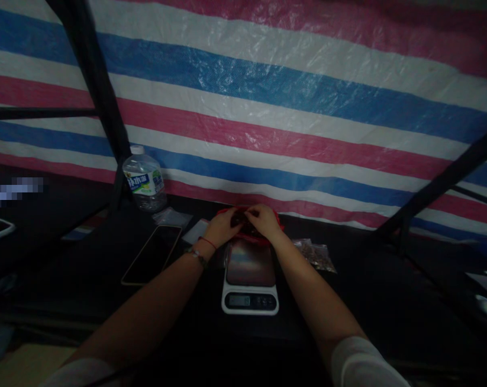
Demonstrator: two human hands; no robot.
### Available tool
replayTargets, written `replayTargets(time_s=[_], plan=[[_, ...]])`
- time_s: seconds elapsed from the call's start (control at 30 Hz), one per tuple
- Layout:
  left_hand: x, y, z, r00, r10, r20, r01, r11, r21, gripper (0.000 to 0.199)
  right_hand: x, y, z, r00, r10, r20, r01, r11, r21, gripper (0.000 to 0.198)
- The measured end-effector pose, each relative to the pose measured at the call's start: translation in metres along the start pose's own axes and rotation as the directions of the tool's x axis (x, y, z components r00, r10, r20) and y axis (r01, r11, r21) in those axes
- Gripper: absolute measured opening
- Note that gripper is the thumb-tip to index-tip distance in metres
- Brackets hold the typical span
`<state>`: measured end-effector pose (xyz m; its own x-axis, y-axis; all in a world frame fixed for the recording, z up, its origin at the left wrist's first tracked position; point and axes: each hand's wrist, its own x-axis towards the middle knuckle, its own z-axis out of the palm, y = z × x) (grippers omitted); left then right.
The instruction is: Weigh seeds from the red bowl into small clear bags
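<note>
At the far side of the black table, both hands reach into a red basket (255,240) that holds small dark brown pieces. My left hand (224,224), with a red string and a beaded bracelet at the wrist, is at the basket's left side, fingers curled in. On the right side, my right hand (266,219) has its thumb and fingers drawn together over the contents. What either hand grips is too dark and small to make out. Just in front of the basket sits a white digital scale (249,298) with a shiny metal plate and a lit display.
A phone (152,255) lies left of the scale, near clear plastic bags (173,217). Small bags of brown pieces (316,255) lie to the right. A large clear bottle (144,180) stands at the back left, by a black frame post (102,86) and striped sheeting (267,123).
</note>
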<state>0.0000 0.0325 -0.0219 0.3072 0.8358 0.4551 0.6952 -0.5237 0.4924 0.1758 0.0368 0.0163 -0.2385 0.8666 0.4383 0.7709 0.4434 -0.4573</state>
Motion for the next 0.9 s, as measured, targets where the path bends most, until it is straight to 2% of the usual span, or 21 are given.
replayTargets(time_s=[0.07, 0.13, 0.23, 0.33, 0.4, 0.53, 0.73, 0.9], plan=[[0.000, -0.001, 0.000, 1.000, -0.002, -0.012, 0.002, 1.000, 0.003, 0.051, 0.000, 0.004, -0.001, 0.999, 0.029, 0.042, -0.024, 0.993, -0.115, 0.019], [0.000, 0.000, 0.000, 1.000, 0.005, -0.026, -0.005, 1.000, 0.009, 0.051, -0.001, 0.008, 0.001, 0.991, 0.046, 0.125, -0.028, 0.990, -0.140, 0.024], [0.000, 0.002, -0.002, 0.998, 0.029, -0.050, -0.028, 1.000, 0.009, 0.045, -0.002, 0.010, 0.006, 0.985, 0.009, 0.173, -0.013, 1.000, 0.021, 0.033], [0.000, 0.003, -0.004, 0.997, 0.053, -0.055, -0.054, 0.999, -0.005, 0.038, -0.003, 0.009, 0.010, 0.987, -0.079, 0.139, 0.043, 0.968, 0.246, 0.047], [0.001, 0.003, -0.005, 0.996, 0.071, -0.054, -0.072, 0.997, -0.019, 0.037, -0.003, 0.008, 0.011, 0.986, -0.104, 0.126, 0.058, 0.944, 0.325, 0.053], [0.000, 0.003, -0.006, 0.994, 0.085, -0.065, -0.088, 0.996, -0.032, 0.040, -0.004, 0.007, 0.015, 0.992, -0.069, 0.105, 0.026, 0.931, 0.364, 0.052], [-0.001, 0.001, -0.012, 0.991, 0.129, -0.034, -0.127, 0.991, 0.044, 0.055, -0.006, 0.009, 0.020, 0.992, -0.041, 0.119, -0.018, 0.888, 0.460, 0.049], [0.002, 0.001, -0.029, 0.988, 0.149, -0.032, -0.146, 0.987, 0.067, 0.046, -0.008, 0.003, 0.009, 0.993, 0.007, 0.115, -0.049, 0.930, 0.365, 0.039]])
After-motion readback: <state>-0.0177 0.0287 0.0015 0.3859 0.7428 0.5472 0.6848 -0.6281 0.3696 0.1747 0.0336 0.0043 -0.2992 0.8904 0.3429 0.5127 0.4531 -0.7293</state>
